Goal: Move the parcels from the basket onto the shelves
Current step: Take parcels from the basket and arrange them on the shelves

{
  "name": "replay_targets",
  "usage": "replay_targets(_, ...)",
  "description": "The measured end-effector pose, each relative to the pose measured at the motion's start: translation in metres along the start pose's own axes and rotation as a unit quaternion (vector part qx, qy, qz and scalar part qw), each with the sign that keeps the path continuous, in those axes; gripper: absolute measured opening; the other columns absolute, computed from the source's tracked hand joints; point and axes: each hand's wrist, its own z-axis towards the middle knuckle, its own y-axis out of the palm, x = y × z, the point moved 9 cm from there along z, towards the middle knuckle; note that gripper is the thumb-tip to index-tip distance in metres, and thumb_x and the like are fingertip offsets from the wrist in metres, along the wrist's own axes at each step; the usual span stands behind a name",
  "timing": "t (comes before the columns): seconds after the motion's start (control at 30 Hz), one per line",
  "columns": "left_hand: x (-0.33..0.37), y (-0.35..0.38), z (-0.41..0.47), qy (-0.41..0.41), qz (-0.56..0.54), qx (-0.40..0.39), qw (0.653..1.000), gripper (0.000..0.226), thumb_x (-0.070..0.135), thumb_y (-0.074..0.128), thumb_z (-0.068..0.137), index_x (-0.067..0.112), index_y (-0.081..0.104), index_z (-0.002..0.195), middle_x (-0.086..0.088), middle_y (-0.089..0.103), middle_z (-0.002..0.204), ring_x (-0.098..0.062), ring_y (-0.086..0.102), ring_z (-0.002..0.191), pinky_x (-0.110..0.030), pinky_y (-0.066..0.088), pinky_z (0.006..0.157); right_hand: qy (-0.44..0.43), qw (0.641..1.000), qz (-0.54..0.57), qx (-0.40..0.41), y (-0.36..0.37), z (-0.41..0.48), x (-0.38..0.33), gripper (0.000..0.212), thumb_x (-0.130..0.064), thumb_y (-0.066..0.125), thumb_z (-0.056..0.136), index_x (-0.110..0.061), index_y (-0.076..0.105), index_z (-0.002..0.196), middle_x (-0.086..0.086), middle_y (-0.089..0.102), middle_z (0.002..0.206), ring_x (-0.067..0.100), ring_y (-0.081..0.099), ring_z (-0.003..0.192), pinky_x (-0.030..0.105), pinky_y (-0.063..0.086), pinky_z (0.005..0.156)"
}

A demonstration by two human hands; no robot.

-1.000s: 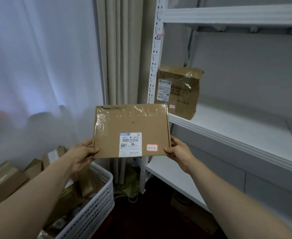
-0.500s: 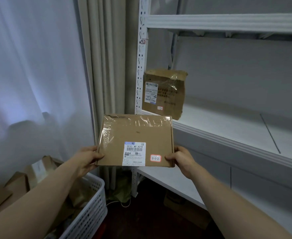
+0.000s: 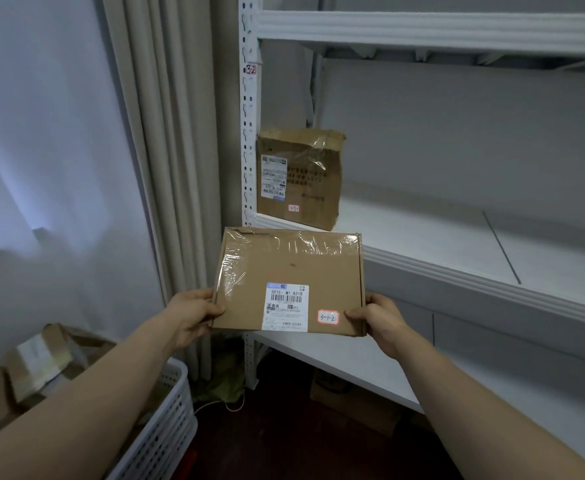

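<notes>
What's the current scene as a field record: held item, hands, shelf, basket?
held: flat cardboard parcel, sticker reads 3-1-2
left hand: grips its left edge
right hand: grips its lower right corner
placement: in the air, not yet on a shelf
middle shelf: one brown parcel upright at left end
basket: white, lower left, other parcels inside

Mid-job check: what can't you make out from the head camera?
Head view:
Tag on the shelved parcel: too small to read.
Basket contents: cut by the left edge, behind the left arm.
Box under the lowest shelf: dark, partly covered.
Back of the held parcel: faces away.
</notes>
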Motion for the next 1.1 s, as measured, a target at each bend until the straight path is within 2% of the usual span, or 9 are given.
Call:
replay_targets(0.07, 0.0007, 0.0046, 0.0005, 0.0, 0.006, -0.001, 1.0, 0.045, -0.012, 0.051, 0.089, 0.001, 0.051, 0.132, -0.017, 0.061, 0.111, -0.027, 0.06, 0.098, -0.035, 0.049, 0.085, 0.003, 1.0, 0.003, 0.002, -0.0025, 0.0001, 0.0021, 0.037, 0.005, 0.061, 0.083, -0.002, 0.054, 0.119, 0.01, 0.065, 0.106, 0.026, 0.063, 0.096, 0.044, 0.053, 0.09)
replay_targets(0.2, 0.0022, 0.008, 0.0008, 0.002, 0.006, 0.007, 1.0, 0.046, -0.013, 0.051, 0.088, 0.002, 0.051, 0.132, -0.017, 0.061, 0.109, -0.027, 0.06, 0.096, -0.035, 0.048, 0.086, 0.003, 1.0, 0.009, 0.006, -0.0051, 0.0006, 0.0023, 0.036, 0.006, 0.061, 0.083, -0.002, 0.055, 0.117, 0.012, 0.066, 0.108, 0.026, 0.063, 0.096, 0.041, 0.053, 0.085)
replay_targets(0.33, 0.0028, 0.0076, 0.0045, 0.001, 0.01, 0.009, 1.0, 0.047, -0.013, 0.051, 0.088, 0.002, 0.052, 0.132, -0.017, 0.061, 0.113, -0.024, 0.061, 0.092, -0.034, 0.049, 0.084, -0.003, 1.0, 0.016, 0.007, -0.0053, -0.0015, -0.0014, 0.03, 0.008, 0.06, 0.083, -0.002, 0.056, 0.111, 0.008, 0.066, 0.097, 0.028, 0.063, 0.093, 0.045, 0.052, 0.091)
replay_targets(0.43, 0.004, 0.0082, 0.0036, 0.003, 0.008, 0.007, 1.0, 0.046, -0.013, 0.051, 0.088, 0.002, 0.052, 0.131, -0.018, 0.061, 0.113, -0.027, 0.06, 0.098, -0.034, 0.049, 0.083, -0.005, 1.0, 0.013, 0.007, -0.0054, -0.0013, -0.0032, 0.03, 0.008, 0.061, 0.083, -0.002, 0.055, 0.111, 0.009, 0.066, 0.098, 0.03, 0.063, 0.095, 0.049, 0.05, 0.094)
replay_targets(0.8, 0.0044, 0.0051, 0.0039, 0.005, 0.005, 0.015, 1.0, 0.047, -0.013, 0.051, 0.087, 0.003, 0.053, 0.131, -0.02, 0.061, 0.119, -0.031, 0.059, 0.106, -0.037, 0.049, 0.087, -0.006, 1.0, 0.019, 0.009, -0.0052, -0.0018, -0.0034, 0.033, 0.009, 0.061, 0.082, -0.002, 0.056, 0.113, 0.008, 0.065, 0.098, 0.03, 0.062, 0.098, 0.046, 0.051, 0.093)
replay_targets(1.1, 0.0076, 0.0074, 0.0, 0.005, 0.013, 0.015, 1.0, 0.046, -0.012, 0.052, 0.087, 0.003, 0.054, 0.13, -0.018, 0.062, 0.112, -0.029, 0.062, 0.099, -0.035, 0.052, 0.077, -0.01, 1.0, 0.019, 0.004, -0.0076, -0.0063, -0.0056, 0.039, 0.011, 0.059, 0.082, -0.006, 0.053, 0.116, 0.002, 0.063, 0.097, 0.022, 0.06, 0.09, 0.041, 0.05, 0.091)
